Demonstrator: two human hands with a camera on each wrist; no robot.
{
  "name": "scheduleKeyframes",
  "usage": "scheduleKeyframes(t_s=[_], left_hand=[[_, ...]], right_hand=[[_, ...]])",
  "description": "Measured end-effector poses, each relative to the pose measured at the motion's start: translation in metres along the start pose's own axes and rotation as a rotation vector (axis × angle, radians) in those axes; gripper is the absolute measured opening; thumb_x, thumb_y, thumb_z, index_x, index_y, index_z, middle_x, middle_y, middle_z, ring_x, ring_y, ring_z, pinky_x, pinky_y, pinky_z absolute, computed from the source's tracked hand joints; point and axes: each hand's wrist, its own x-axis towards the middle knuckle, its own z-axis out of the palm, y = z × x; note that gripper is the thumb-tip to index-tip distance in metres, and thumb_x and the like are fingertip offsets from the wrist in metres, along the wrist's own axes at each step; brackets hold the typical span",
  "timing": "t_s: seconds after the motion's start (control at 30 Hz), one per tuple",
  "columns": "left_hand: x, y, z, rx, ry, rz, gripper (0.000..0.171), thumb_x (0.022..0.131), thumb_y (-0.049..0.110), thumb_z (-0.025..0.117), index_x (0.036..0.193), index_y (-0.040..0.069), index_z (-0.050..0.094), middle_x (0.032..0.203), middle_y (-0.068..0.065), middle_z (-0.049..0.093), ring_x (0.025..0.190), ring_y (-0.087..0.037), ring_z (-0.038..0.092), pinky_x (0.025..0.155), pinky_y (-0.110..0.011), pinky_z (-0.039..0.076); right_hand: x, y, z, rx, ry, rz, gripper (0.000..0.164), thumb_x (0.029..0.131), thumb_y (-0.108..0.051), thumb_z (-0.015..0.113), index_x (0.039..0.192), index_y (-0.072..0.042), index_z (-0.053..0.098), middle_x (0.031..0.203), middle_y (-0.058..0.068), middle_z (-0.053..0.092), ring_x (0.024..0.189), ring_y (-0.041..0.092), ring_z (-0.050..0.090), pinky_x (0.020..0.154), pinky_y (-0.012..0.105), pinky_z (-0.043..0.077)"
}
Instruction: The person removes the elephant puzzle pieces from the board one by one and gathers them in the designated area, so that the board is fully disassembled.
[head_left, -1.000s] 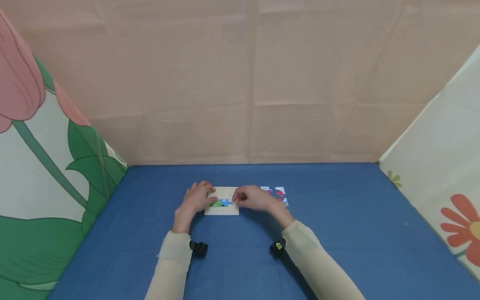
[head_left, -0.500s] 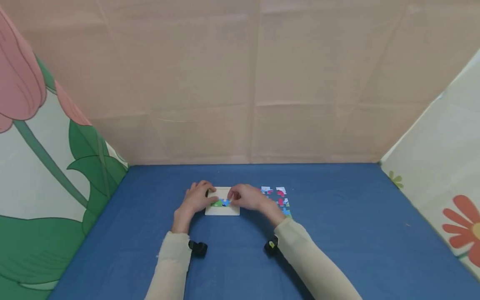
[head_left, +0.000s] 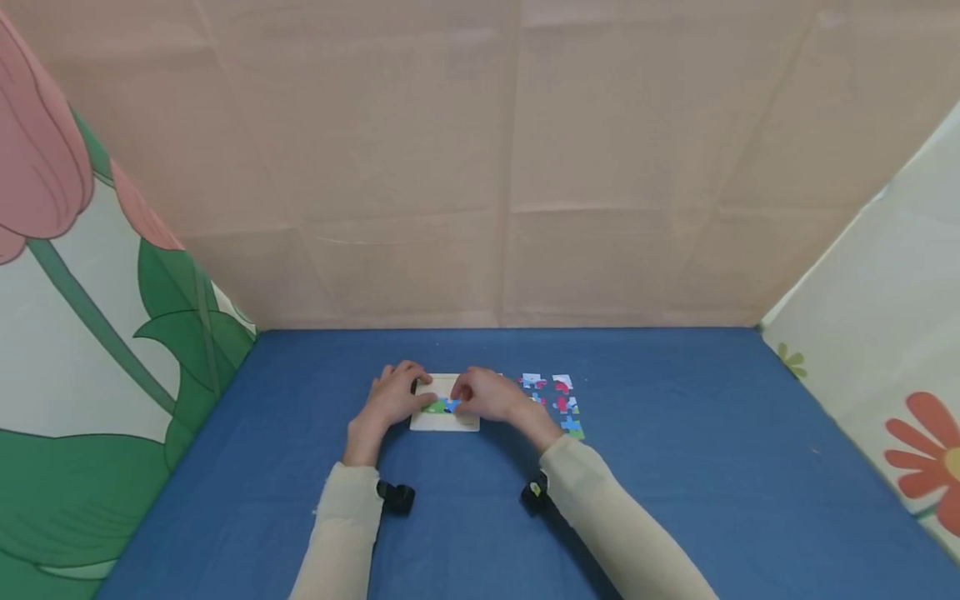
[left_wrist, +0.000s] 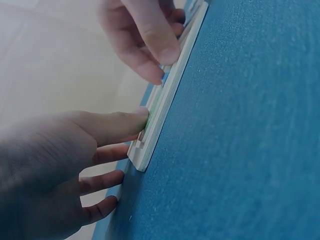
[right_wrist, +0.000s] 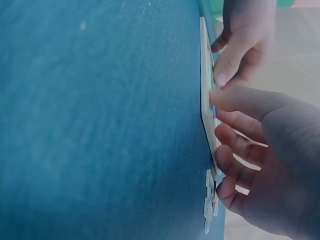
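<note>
In the head view a pale wooden puzzle tray (head_left: 444, 423) lies on a blue cloth, with green and blue puzzle pieces (head_left: 436, 406) in its lower row. My left hand (head_left: 392, 396) grips the tray's left end, thumb over the green piece and index finger at the outer edge. Its other fingers spread beside the tray in the left wrist view. My right hand (head_left: 491, 395) pinches a small puzzle piece between thumb and index finger, low over the tray's right part. In the right wrist view a sliver of blue (right_wrist: 214, 111) shows by the thumb; fingers hide the rest.
Several loose puzzle pieces (head_left: 562, 404), with red, white, blue and green printing, lie flat right of the tray, some partly behind my right wrist. The blue cloth (head_left: 675, 467) covers the table. A beige sheet (head_left: 495, 167) hangs behind, with flower-printed panels at both sides.
My right hand has shifted a little left over the tray, uncovering more loose pieces on the right. The left hand and tray have stayed almost still.
</note>
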Motion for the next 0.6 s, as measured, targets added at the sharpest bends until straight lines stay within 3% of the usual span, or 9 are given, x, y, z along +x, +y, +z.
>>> scheduleKeyframes(t_s=[0.33,0.6], left_hand=[[-0.0004,0.0009,-0.0001,-0.022,0.002,-0.017,0.033,0.092,0.037,0.071,0.118,0.017,0.07,0.14,-0.008,0.053,0.131,-0.033,0.04,0.111,-0.058,0.031],[0.0002,0.0022,0.0,-0.025,0.006,-0.025,0.034,0.091,0.037,0.071,0.118,0.017,0.07,0.14,-0.008,0.053,0.132,-0.033,0.04,0.111,-0.057,0.031]], right_hand=[[0.0018,-0.0062,-0.0004,0.002,-0.022,0.021,0.017,0.085,-0.019,0.077,0.098,-0.013,0.068,0.086,-0.001,0.058,0.074,0.013,0.053,0.065,0.027,0.045],[-0.0014,-0.0073,-0.0007,0.09,-0.022,0.007,0.012,0.09,-0.01,0.071,0.1,-0.014,0.066,0.086,-0.001,0.065,0.072,0.012,0.057,0.065,0.025,0.047]])
